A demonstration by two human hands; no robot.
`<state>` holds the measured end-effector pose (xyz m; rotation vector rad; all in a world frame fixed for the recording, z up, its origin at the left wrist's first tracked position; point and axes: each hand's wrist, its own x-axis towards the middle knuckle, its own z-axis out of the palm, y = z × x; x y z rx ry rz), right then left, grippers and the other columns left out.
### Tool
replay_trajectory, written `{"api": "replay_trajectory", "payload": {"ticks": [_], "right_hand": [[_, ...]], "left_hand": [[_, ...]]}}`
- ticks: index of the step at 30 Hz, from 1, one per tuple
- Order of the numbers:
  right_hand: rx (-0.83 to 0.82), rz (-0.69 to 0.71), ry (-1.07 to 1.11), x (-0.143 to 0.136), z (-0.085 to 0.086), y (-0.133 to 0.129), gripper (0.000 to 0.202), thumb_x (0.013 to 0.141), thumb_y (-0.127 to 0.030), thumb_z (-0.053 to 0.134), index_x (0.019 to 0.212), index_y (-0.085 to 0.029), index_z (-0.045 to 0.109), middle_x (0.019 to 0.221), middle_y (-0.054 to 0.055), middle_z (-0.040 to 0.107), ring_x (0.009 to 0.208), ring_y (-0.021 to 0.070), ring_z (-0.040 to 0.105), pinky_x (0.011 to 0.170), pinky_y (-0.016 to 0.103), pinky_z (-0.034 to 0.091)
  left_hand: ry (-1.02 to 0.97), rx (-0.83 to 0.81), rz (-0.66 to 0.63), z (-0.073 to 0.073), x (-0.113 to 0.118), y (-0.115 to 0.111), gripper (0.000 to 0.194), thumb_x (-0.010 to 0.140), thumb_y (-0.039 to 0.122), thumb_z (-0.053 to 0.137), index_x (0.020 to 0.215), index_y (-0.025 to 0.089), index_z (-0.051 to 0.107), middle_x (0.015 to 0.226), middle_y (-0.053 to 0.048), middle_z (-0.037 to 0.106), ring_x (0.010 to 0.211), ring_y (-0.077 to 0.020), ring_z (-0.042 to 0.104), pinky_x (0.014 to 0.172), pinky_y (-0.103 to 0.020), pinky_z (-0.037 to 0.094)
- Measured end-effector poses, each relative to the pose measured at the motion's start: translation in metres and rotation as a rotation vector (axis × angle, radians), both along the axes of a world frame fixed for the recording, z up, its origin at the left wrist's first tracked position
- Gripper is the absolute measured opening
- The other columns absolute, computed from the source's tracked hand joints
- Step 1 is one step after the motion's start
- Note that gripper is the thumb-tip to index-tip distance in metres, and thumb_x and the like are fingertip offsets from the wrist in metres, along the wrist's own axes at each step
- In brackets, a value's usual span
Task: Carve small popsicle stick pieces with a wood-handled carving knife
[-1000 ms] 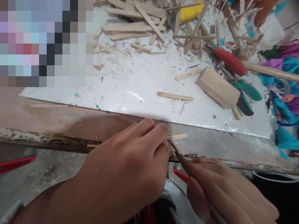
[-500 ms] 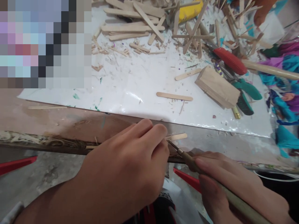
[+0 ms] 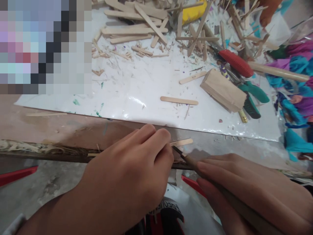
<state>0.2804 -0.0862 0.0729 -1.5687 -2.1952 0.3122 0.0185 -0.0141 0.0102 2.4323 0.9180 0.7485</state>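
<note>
Steadying the pale, round-ended wooden craft stick (image 3: 185, 142) near the table edge, your left hand (image 3: 129, 166) curls over its left part; the hidden fingertips appear to grasp it, though whether they pinch or press cannot be told. Your right hand (image 3: 254, 187) is closed around the wooden handle of a slim tool with a narrow dark metal tip (image 3: 191, 162). The step in hand appears to be fine work on the stick: the tip meets or nearly meets its lower side, just beside the left fingers, where a small dark mark shows. Further work there would call for a firm hold and a controlled tip directed clear of those fingers. Relative to the left grip, the stick's rounded end projects to the right, below the glossy white sheet (image 3: 137, 86), which bears a rectangular light-brown wooden block (image 3: 222, 92).
</note>
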Motion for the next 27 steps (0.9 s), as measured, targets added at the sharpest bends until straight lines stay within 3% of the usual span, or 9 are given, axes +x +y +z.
{"api": "replay_trajectory", "payload": {"ticks": [4,7,9,12,17,22,27], "right_hand": [[-0.007,0.039,-0.004,0.002,0.000,0.002,0.020,0.119,-0.018,0.082,0.133,-0.028,0.093,0.104,0.002,0.096,0.076,0.0215,0.090,0.071,0.034,0.074],[0.075,0.029,-0.028,0.004,-0.004,-0.002,0.015,0.113,-0.034,0.096,0.128,-0.033,0.097,0.102,0.003,0.095,0.084,0.0287,0.093,0.070,0.037,0.077],[0.121,0.020,-0.027,0.004,-0.010,-0.008,0.023,0.108,-0.048,0.102,0.126,-0.035,0.098,0.102,0.005,0.094,0.092,0.0334,0.095,0.070,0.040,0.078],[0.151,0.016,-0.032,0.003,-0.020,-0.018,0.030,0.107,-0.055,0.103,0.128,-0.035,0.098,0.104,0.006,0.094,0.096,0.0349,0.095,0.071,0.041,0.079],[0.175,-0.007,-0.036,0.003,-0.031,-0.023,0.027,0.106,-0.046,0.104,0.131,-0.036,0.098,0.106,0.005,0.096,0.096,0.0343,0.095,0.072,0.041,0.080],[0.098,-0.001,-0.040,0.003,-0.024,-0.026,0.031,0.118,-0.012,0.079,0.143,-0.027,0.089,0.110,0.003,0.098,0.084,0.0255,0.095,0.080,0.035,0.081],[0.071,-0.103,-0.052,0.010,-0.012,-0.021,0.028,0.123,-0.015,0.073,0.137,-0.034,0.088,0.111,-0.002,0.099,0.085,0.0251,0.098,0.077,0.034,0.081]], "left_hand": [[0.006,0.017,-0.015,0.001,0.000,0.000,0.028,0.115,0.001,0.062,0.111,0.018,0.084,0.114,-0.006,0.077,0.105,-0.0272,0.072,0.095,-0.041,0.068],[0.002,0.039,-0.019,0.000,0.000,-0.001,0.025,0.116,0.002,0.064,0.113,0.017,0.084,0.115,-0.006,0.078,0.105,-0.0281,0.072,0.094,-0.043,0.070],[-0.003,0.041,-0.011,0.000,0.000,-0.001,0.025,0.116,0.002,0.064,0.112,0.017,0.084,0.116,-0.007,0.078,0.106,-0.0282,0.072,0.095,-0.042,0.070],[-0.013,0.045,-0.013,-0.001,0.001,0.000,0.025,0.116,0.002,0.064,0.109,0.018,0.082,0.117,-0.007,0.078,0.107,-0.0284,0.072,0.096,-0.043,0.072],[0.015,0.050,-0.029,-0.001,0.000,0.000,0.028,0.117,0.002,0.060,0.111,0.018,0.083,0.115,-0.007,0.076,0.106,-0.0288,0.070,0.096,-0.043,0.072],[0.017,0.055,-0.020,-0.001,0.000,0.000,0.038,0.121,0.000,0.051,0.117,0.015,0.086,0.115,-0.007,0.076,0.106,-0.0291,0.071,0.095,-0.045,0.072],[0.031,0.073,-0.014,-0.001,0.002,0.000,0.038,0.121,0.000,0.052,0.128,0.012,0.088,0.114,-0.007,0.077,0.104,-0.0287,0.072,0.094,-0.045,0.072]]}}
